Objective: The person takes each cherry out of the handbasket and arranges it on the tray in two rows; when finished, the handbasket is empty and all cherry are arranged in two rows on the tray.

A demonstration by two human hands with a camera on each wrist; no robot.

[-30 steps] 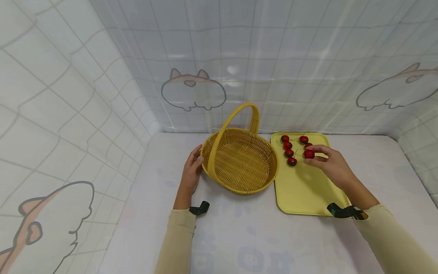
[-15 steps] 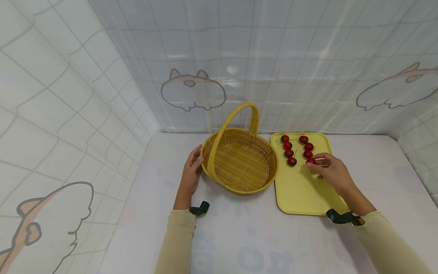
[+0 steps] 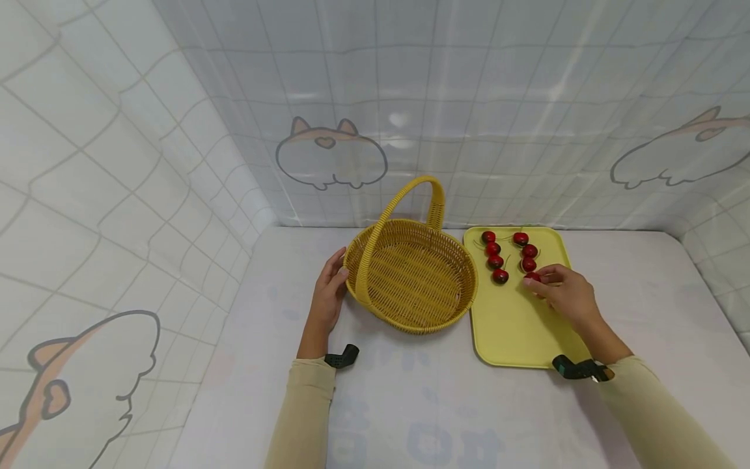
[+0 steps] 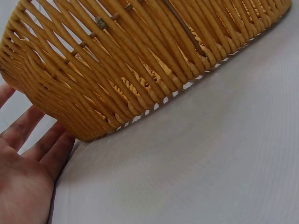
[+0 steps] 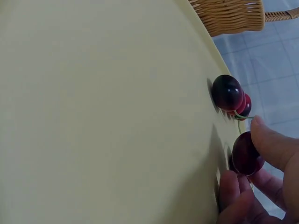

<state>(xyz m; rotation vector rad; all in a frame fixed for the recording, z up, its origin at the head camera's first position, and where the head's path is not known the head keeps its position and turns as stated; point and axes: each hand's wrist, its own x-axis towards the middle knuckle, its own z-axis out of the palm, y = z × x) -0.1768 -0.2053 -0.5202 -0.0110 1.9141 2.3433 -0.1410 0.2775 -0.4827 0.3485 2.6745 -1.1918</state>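
Note:
In the head view, a yellow wicker basket point(image 3: 413, 286) with a tall arched handle stands on the table. My left hand point(image 3: 329, 293) rests at its left side, thumb by the rim. Straight fingers point(image 4: 46, 140) touch the basket's outer wall in the left wrist view. My right hand point(image 3: 568, 294) is over the yellow tray point(image 3: 521, 332), pinching a dark red cherry point(image 5: 246, 154) between thumb and fingers. That cherry is at the near end of the right row. A left row of cherries point(image 3: 495, 262) lies parallel to it, some with green stems.
The tray stands right beside the basket. A white cloth with faint printing covers the table point(image 3: 410, 391). Grid-patterned curtains point(image 3: 469, 130) hang behind and at both sides. Each wrist carries a black device point(image 3: 342, 356).
My right hand has come slightly nearer along the right row; the cherry it touched earlier now lies uncovered, and it pinches the nearest one. The left hand and basket stay put.

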